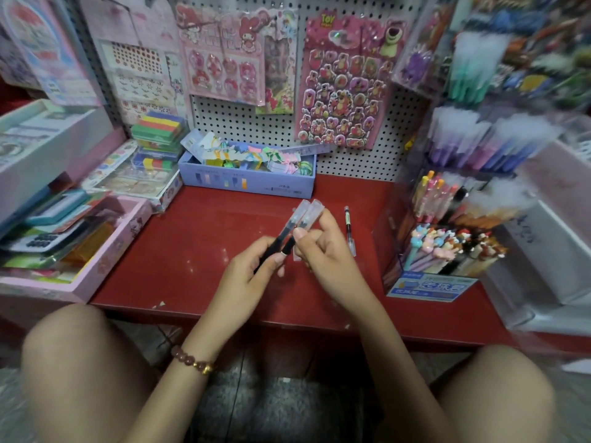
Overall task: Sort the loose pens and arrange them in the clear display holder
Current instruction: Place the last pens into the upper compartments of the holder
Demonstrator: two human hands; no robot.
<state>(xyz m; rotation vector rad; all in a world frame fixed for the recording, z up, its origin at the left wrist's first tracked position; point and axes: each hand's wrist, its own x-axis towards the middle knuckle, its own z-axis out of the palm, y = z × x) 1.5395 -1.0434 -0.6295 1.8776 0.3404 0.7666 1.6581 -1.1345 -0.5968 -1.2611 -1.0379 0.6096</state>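
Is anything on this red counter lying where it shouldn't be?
One loose pen lies alone on the red counter, just right of the right hand, outside the clear display holder. Paint looks chipped at the front edge.

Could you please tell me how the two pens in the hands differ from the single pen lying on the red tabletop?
The two black pens with clear caps are gripped side by side by the left hand and right hand; the single black-and-clear pen lies untouched on the red tabletop. The gripped pens' clear ends point away from the person; the lying pen's clear end points towards them. All are slim.
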